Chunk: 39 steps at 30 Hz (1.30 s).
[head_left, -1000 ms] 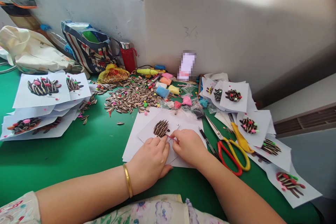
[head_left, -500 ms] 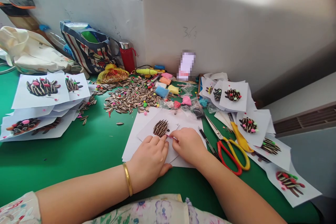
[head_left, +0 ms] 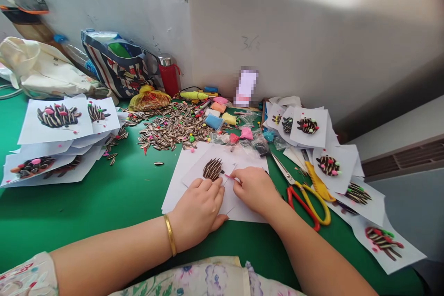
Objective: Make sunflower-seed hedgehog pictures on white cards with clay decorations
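A hedgehog shape of striped seeds (head_left: 212,169) lies on a small white sheet (head_left: 194,172), which rests on larger white paper (head_left: 173,194). My left hand (head_left: 201,208) lies flat on the sheet just below the seeds, fingers extended, a gold bangle on the wrist. To the right, my right hand (head_left: 255,190) pinches a thin pink piece (head_left: 228,176) between thumb and forefinger, its tip close to the small dark blob (head_left: 222,172) at the seeds' right end.
Loose seeds (head_left: 173,125) and coloured clay packets (head_left: 214,121) lie behind the paper. Scissors (head_left: 305,194) and a yellow cutter (head_left: 317,179) are at the right. Finished seed pictures are stacked left (head_left: 83,125) and right (head_left: 317,118). A red bottle (head_left: 169,76) stands behind.
My right hand has moved slightly to the right, away from the left hand, with the pink piece. It now covers most of the black pen. My left hand has barely moved.
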Tool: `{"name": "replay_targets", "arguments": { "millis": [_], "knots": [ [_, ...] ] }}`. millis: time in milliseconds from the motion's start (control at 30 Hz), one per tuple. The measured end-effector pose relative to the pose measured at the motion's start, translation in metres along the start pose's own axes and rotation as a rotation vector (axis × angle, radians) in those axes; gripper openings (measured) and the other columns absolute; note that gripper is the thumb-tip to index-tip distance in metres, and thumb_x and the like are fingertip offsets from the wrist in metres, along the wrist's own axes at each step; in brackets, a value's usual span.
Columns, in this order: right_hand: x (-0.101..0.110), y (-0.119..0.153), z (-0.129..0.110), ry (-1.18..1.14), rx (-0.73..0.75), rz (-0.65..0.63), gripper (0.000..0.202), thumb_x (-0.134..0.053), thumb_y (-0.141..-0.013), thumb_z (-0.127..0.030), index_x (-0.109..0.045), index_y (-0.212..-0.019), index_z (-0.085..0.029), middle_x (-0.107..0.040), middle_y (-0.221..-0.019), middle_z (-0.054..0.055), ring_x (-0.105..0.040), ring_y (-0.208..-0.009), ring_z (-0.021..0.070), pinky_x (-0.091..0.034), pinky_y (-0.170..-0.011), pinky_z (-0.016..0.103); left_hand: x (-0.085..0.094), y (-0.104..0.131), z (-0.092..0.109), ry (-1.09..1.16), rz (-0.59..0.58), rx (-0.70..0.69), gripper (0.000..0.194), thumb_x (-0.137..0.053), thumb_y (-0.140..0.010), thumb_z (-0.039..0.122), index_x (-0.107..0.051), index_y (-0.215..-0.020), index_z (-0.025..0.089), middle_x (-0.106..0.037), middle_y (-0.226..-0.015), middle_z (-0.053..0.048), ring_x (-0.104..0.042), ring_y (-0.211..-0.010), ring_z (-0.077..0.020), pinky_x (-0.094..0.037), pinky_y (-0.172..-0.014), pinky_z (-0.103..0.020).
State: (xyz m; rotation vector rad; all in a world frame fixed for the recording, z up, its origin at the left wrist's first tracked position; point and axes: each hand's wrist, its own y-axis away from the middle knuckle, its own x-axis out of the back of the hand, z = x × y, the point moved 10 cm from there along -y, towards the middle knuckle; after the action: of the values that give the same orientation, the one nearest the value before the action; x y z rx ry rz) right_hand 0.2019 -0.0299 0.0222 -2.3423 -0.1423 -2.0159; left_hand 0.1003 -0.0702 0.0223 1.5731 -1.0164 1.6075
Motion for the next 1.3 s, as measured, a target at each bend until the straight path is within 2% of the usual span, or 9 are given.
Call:
{"name": "replay_targets", "arguments": {
  "millis": [167,367,567,867,1033,1167,1300],
  "knots": [
    [-0.004,0.000,-0.001,0.008,-0.001,-0.020,0.029,-0.052,-0.085,-0.021,-0.074,-0.102,-0.026,-0.074,-0.086,0.005,-0.065,-0.081,0.0203,-0.038,-0.073,0.030,-0.006,-0.001,-0.003,0.008,-0.030,0.010,0.060,-0.056,-0.088,0.054,-0.058,-0.128,0.009,-0.056,-0.138,-0.019,-0.055,-0.104,-0.0297,-0.038,-0.086,-0.043],
    [0.001,-0.003,0.006,-0.019,-0.044,0.027,0.029,-0.052,-0.086,-0.021,-0.074,-0.105,-0.027,-0.074,-0.087,0.005,-0.064,-0.085,0.0211,-0.039,-0.076,0.031,0.000,-0.004,-0.004,0.031,-0.012,0.014,0.054,-0.057,-0.088,0.051,-0.059,-0.125,0.012,-0.056,-0.136,-0.016,-0.055,-0.104,-0.0285,-0.038,-0.086,-0.043],
    [-0.005,-0.008,0.002,-0.003,0.028,0.029,0.032,-0.049,-0.092,-0.023,-0.073,-0.112,-0.030,-0.074,-0.089,0.005,-0.064,-0.087,0.0213,-0.040,-0.077,0.032,0.002,-0.004,-0.006,0.042,0.006,0.022,0.048,-0.059,-0.088,0.049,-0.061,-0.121,0.014,-0.058,-0.133,-0.014,-0.054,-0.103,-0.0284,-0.037,-0.086,-0.043],
    [-0.001,-0.006,0.006,-0.066,-0.001,0.019,0.033,-0.050,-0.089,-0.021,-0.074,-0.112,-0.027,-0.076,-0.095,0.005,-0.066,-0.090,0.0208,-0.043,-0.081,0.030,0.000,-0.005,-0.007,0.040,-0.008,0.024,0.047,-0.058,-0.089,0.050,-0.061,-0.120,0.015,-0.057,-0.135,-0.014,-0.054,-0.103,-0.0287,-0.037,-0.086,-0.043],
    [-0.003,-0.004,-0.002,-0.061,0.045,-0.013,0.033,-0.052,-0.087,-0.021,-0.075,-0.110,-0.029,-0.076,-0.094,0.004,-0.066,-0.089,0.0200,-0.043,-0.079,0.030,-0.002,-0.005,-0.007,0.043,-0.017,0.017,0.047,-0.060,-0.088,0.049,-0.061,-0.120,0.015,-0.058,-0.135,-0.012,-0.054,-0.102,-0.0277,-0.036,-0.084,-0.043],
    [-0.004,-0.005,-0.003,-0.033,0.030,-0.019,0.032,-0.052,-0.086,-0.021,-0.075,-0.107,-0.028,-0.076,-0.093,0.004,-0.066,-0.088,0.0207,-0.042,-0.078,0.030,0.002,-0.005,-0.007,0.044,-0.002,0.014,0.045,-0.062,-0.087,0.049,-0.061,-0.118,0.016,-0.058,-0.134,-0.011,-0.053,-0.103,-0.0275,-0.036,-0.084,-0.043],
    [-0.002,-0.005,0.001,-0.098,0.022,-0.023,0.032,-0.052,-0.086,-0.021,-0.074,-0.107,-0.028,-0.075,-0.094,0.003,-0.065,-0.087,0.0192,-0.040,-0.075,0.028,0.010,-0.004,-0.008,0.036,0.040,0.023,0.035,-0.057,-0.091,0.046,-0.064,-0.111,0.018,-0.060,-0.130,-0.009,-0.054,-0.099,-0.0264,-0.035,-0.084,-0.044]
  ]
}}
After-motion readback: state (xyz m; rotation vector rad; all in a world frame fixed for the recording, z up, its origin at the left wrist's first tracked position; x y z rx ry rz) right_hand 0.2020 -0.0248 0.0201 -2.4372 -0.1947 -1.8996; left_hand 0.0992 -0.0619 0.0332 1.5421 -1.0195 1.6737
